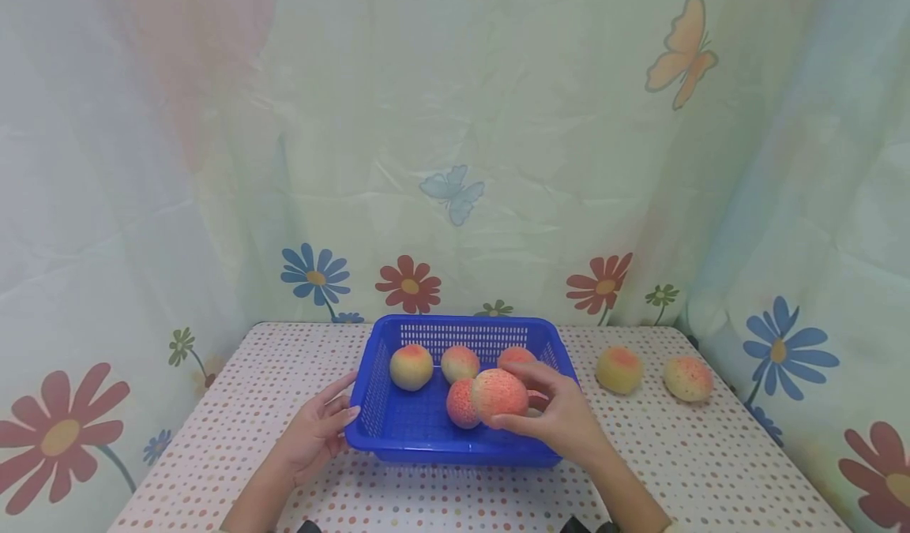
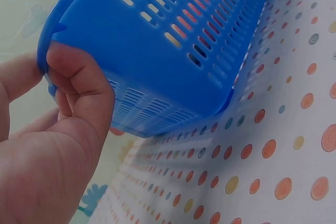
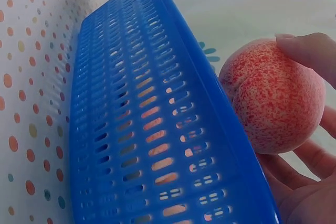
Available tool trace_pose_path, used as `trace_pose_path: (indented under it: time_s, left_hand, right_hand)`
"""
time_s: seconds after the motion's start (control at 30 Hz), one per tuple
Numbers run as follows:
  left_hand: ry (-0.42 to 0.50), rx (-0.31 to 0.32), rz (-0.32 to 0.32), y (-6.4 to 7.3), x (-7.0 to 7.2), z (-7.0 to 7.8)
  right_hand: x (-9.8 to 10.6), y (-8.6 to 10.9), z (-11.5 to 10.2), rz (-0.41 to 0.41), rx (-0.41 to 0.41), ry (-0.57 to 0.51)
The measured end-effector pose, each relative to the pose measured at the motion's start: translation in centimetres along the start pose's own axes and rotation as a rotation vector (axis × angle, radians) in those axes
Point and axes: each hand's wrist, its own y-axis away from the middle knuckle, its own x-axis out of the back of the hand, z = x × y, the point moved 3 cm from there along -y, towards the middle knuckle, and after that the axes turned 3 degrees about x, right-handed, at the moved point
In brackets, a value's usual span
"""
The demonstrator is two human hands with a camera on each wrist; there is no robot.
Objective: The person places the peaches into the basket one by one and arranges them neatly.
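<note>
From where I stand, the right hand (image 1: pixel 558 413) has thumb and fingers clamped on a round peach (image 1: pixel 500 397) at its nine o'clock, above the blue basket (image 1: pixel 419 444), whose long axis runs nine to three. The left hand (image 1: pixel 318 432) pinches the basket's nine-o'clock rim. A redder peach (image 1: pixel 461 405) fills the spot at the held one's nine o'clock, while a yellow peach (image 1: pixel 619 372) and a speckled peach (image 1: pixel 688 380) lie outside, toward the right hand's two and three.

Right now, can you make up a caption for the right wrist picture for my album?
A right hand holds a red-speckled peach, partly hidden behind a blue basket.
</note>
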Motion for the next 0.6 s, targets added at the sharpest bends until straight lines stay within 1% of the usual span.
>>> trace_pose_path:
  time_s: [0.13,0.53,0.6]
  left_hand:
    - [0.004,-0.001,-0.004,0.0,0.0,0.0]
    - [0.009,0.001,-0.017,-0.1,0.1,0.0]
    - [0.007,0.001,-0.017,-0.1,0.1,0.0]
  right_hand:
    - [-0.7,-0.5,0.0,-0.022,-0.011,0.019]
    - [-2.8,-1.7,-0.5,-0.085,0.063,0.109]
    - [-3.1,-1.8,-0.5,-0.085,0.06,0.126]
